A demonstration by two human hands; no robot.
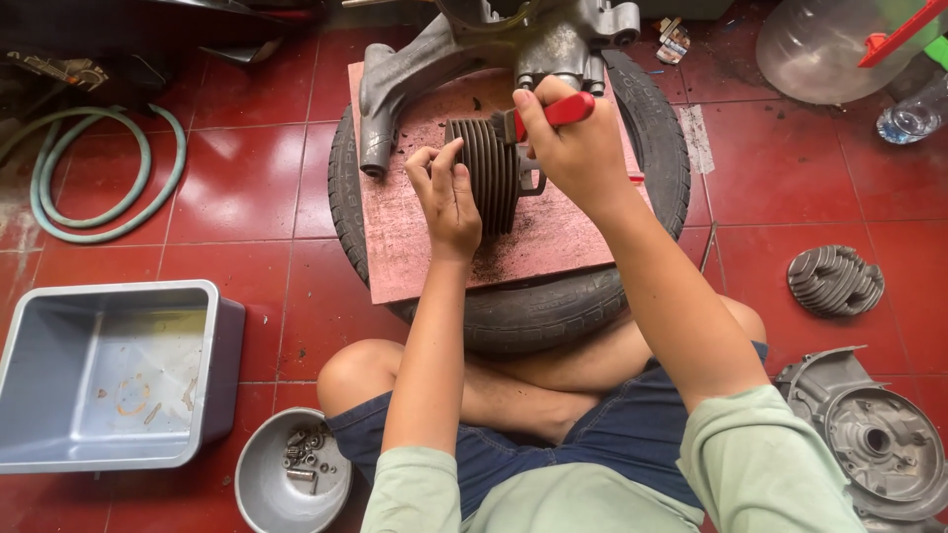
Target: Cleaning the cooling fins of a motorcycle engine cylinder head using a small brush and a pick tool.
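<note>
While I sit cross-legged on the red tile floor, my left hand has its fingers curled against the side of the finned cylinder, steadying it on the red board laid over a tyre. My right hand is closed tight round a red-handled brush, bristles touching the fins. Grey tub at left.

Cylinder on board on tyre
</note>
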